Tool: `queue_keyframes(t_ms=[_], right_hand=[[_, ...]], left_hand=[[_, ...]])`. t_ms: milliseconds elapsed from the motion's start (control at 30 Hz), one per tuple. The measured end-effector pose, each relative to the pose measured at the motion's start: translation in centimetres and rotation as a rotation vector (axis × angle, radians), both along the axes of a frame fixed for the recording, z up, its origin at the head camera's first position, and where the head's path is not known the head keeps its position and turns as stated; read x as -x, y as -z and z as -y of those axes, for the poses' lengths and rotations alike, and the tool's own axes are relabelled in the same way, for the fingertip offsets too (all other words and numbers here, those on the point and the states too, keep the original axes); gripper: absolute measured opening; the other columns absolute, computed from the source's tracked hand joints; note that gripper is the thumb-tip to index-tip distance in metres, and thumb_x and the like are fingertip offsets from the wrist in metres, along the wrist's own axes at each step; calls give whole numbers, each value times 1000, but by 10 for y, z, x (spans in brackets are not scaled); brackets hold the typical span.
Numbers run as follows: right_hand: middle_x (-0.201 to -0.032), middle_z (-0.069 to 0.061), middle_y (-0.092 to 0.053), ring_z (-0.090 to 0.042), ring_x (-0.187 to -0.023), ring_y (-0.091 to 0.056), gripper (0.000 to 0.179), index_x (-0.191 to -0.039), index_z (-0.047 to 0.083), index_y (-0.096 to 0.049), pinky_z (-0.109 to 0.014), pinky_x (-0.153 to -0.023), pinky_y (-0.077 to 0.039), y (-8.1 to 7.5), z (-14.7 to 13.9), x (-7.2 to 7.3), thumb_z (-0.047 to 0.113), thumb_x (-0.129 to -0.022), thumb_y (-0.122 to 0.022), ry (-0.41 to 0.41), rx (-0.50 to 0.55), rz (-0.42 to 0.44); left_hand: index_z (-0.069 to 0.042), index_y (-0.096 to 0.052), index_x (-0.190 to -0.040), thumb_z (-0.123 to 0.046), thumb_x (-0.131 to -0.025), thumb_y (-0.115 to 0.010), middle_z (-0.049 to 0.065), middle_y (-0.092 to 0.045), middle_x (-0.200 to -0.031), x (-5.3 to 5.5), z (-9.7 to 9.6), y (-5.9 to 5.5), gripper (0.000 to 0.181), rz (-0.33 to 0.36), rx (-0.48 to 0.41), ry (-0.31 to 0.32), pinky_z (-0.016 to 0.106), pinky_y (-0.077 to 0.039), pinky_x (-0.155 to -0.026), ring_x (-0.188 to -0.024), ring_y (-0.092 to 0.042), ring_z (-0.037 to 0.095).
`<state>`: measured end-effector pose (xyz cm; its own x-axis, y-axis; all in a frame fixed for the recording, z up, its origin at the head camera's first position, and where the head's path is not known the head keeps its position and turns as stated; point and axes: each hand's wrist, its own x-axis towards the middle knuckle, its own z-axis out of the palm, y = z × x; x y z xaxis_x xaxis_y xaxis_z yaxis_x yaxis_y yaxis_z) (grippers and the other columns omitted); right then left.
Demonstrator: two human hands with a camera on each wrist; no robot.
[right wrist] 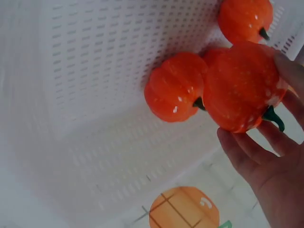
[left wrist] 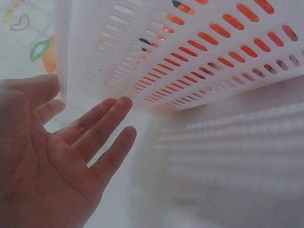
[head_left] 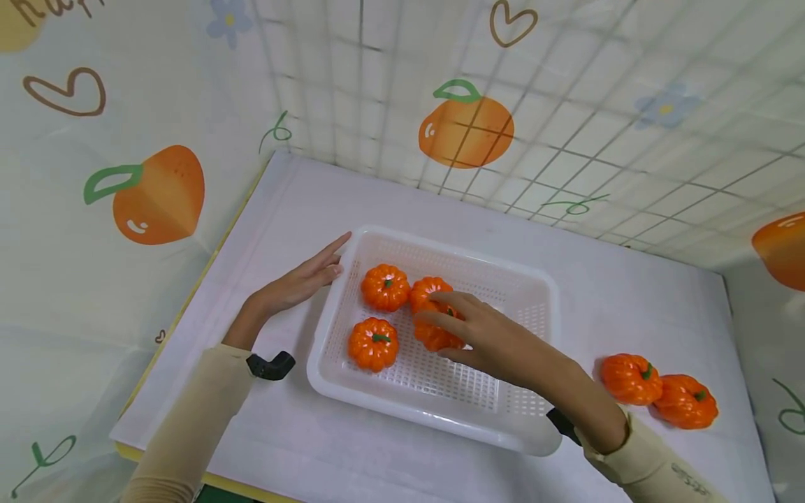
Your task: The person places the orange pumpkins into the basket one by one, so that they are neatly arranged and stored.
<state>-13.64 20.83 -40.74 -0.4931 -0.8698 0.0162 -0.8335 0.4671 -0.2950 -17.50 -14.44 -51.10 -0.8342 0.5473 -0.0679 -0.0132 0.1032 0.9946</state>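
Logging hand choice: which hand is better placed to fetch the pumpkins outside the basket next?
Likely the right hand: it is nearer the outside pumpkins, though now holding another pumpkin. The left hand is empty but across the basket.

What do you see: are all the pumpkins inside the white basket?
No, two pumpkins lie on the table, outside the basket and to its right in the head view.
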Motion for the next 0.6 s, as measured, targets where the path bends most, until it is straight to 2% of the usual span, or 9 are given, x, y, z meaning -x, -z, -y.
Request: queue_keyframes(t_ms=[133, 267, 600], right_hand=[[-140, -9, -49, -27, -125, -49, 63, -138, 19, -58, -43, -97, -51, 7, 4, -3, 18, -82, -84, -71, -15, 17], [-138, -9, -50, -27, -124, -49, 60, -135, 15, -59, -44, -98, -49, 14, 7, -4, 17, -81, -85, -133, -27, -7], [-141, -9, -50, -28, -132, -45, 59, -138, 18, -56, -45, -102, -47, 23, 14, -9, 19, -85, -81, -183, -181, -48]], left_hand=[[-36, -9, -161, -26, -109, -41, 9, -27, -160, 0, 0, -1, 61, -5, 3, -2, 51, -30, -115, -141, -36, 27], [-37, -10, -160, -25, -109, -41, 10, -28, -159, 0, 0, -1, 61, 2, -1, -2, 52, -31, -114, -140, -37, 28], [-35, -9, -161, -23, -109, -40, 11, -32, -158, 0, 0, 1, 61, 4, -24, 3, 54, -32, -113, -137, -41, 30]])
